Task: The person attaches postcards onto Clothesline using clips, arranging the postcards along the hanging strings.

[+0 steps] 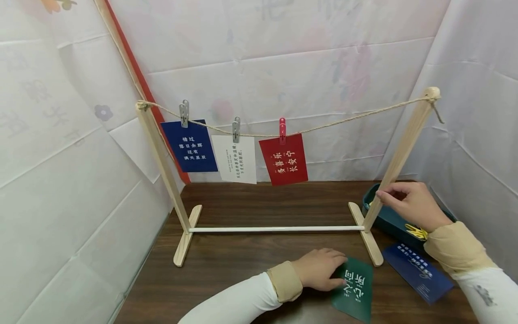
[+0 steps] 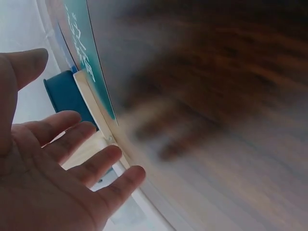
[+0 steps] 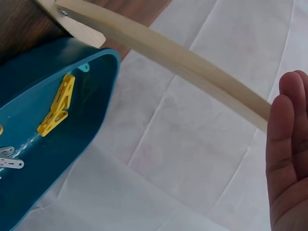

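My left hand (image 1: 321,269) is low over the table at the left edge of a green card (image 1: 354,290) with white characters. In the left wrist view its fingers (image 2: 120,185) are spread, with nothing against the palm; contact with the card cannot be told. Beside the rack's right post (image 1: 398,164) is my right hand (image 1: 414,204), above a teal basket (image 1: 394,220) of clips. The right wrist view shows fairly straight fingers (image 3: 280,139) and no held thing. A blue card (image 1: 418,272) lies below the basket, and a yellow clip (image 3: 57,106) lies inside.
Along the sagging rope (image 1: 352,120) hang a blue card (image 1: 192,148), a white card (image 1: 234,159) and a red card (image 1: 283,162), each clipped. A white bar (image 1: 275,229) joins the wooden feet on the brown table (image 1: 259,202). White cloth (image 1: 283,58) surrounds it.
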The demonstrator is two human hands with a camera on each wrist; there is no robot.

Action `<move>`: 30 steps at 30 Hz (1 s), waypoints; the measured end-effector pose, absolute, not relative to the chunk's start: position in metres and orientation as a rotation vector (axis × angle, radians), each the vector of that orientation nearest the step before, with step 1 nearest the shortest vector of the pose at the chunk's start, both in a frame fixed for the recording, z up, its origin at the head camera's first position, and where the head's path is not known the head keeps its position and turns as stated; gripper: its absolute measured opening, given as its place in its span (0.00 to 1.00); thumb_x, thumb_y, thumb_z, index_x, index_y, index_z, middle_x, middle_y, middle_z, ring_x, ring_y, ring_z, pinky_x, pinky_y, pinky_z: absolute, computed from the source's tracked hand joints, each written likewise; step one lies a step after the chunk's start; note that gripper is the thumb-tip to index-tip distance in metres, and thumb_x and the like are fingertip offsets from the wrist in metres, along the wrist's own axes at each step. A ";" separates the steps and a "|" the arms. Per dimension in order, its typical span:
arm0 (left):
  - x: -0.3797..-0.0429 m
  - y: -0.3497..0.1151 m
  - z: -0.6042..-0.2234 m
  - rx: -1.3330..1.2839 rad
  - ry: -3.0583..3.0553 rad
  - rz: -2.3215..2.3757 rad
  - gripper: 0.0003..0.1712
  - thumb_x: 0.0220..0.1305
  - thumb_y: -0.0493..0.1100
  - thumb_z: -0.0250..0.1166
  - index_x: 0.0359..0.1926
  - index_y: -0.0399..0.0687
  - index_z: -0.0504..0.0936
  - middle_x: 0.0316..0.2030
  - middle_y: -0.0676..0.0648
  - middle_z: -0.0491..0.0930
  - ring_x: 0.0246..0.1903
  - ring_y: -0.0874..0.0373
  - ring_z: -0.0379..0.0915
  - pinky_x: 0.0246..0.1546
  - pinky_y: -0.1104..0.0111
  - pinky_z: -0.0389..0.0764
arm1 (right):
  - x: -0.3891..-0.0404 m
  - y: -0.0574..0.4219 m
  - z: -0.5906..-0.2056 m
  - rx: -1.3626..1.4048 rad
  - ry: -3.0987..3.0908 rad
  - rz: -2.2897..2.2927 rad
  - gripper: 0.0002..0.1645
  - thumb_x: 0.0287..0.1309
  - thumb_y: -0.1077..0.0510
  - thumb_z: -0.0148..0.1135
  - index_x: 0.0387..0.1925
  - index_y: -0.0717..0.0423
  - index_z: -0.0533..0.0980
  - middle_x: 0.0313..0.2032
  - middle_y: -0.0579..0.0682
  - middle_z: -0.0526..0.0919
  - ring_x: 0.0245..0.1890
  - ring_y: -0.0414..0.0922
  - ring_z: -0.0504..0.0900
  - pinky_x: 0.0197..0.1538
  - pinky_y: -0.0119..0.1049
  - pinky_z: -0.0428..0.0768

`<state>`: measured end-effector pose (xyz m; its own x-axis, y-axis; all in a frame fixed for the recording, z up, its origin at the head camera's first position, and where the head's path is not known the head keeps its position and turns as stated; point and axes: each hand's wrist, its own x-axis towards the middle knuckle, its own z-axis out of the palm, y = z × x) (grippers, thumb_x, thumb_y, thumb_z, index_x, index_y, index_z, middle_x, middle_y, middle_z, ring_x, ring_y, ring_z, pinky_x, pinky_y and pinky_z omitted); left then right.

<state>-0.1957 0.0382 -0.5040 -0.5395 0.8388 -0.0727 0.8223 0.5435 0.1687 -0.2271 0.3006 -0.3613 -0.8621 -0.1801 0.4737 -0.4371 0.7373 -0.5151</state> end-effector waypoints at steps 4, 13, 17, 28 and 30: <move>-0.194 0.045 -0.509 1.372 2.633 0.160 0.36 0.65 0.68 0.49 0.69 0.60 0.64 0.66 0.61 0.60 0.65 0.62 0.55 0.59 0.60 0.66 | -0.225 0.305 -0.363 0.481 -2.551 0.910 0.09 0.60 0.54 0.65 0.30 0.54 0.84 0.21 0.45 0.81 0.20 0.39 0.74 0.21 0.29 0.70; -0.188 0.054 -0.516 1.291 2.609 0.069 0.41 0.61 0.75 0.45 0.71 0.68 0.57 0.67 0.65 0.56 0.66 0.58 0.54 0.57 0.53 0.66 | -0.227 0.321 -0.376 0.375 -2.609 0.913 0.10 0.61 0.52 0.63 0.30 0.53 0.83 0.21 0.45 0.80 0.20 0.40 0.75 0.21 0.32 0.71; -0.184 0.057 -0.518 1.286 2.638 -0.004 0.44 0.57 0.79 0.42 0.71 0.69 0.57 0.67 0.65 0.56 0.66 0.58 0.54 0.56 0.53 0.66 | -0.228 0.328 -0.381 0.365 -2.613 0.924 0.10 0.62 0.54 0.62 0.31 0.55 0.83 0.22 0.46 0.82 0.21 0.39 0.77 0.21 0.33 0.71; -0.178 0.066 -0.525 1.289 2.717 -0.151 0.50 0.50 0.84 0.43 0.69 0.66 0.61 0.65 0.61 0.59 0.62 0.58 0.57 0.53 0.54 0.69 | -0.234 0.339 -0.395 0.389 -2.583 0.978 0.08 0.62 0.59 0.62 0.31 0.58 0.84 0.25 0.50 0.84 0.22 0.40 0.80 0.22 0.31 0.74; -0.178 0.065 -0.524 1.282 2.722 -0.148 0.49 0.50 0.84 0.44 0.68 0.66 0.62 0.65 0.61 0.59 0.62 0.58 0.57 0.52 0.54 0.69 | -0.236 0.341 -0.397 0.406 -2.584 0.980 0.08 0.62 0.59 0.61 0.31 0.59 0.83 0.25 0.50 0.84 0.22 0.41 0.80 0.23 0.31 0.75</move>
<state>-0.1784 0.0653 -0.5242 -0.6309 0.7596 -0.1584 0.7723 0.6344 -0.0334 -0.2360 0.3409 -0.3967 -0.8990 -0.1408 0.4146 -0.3804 0.7202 -0.5802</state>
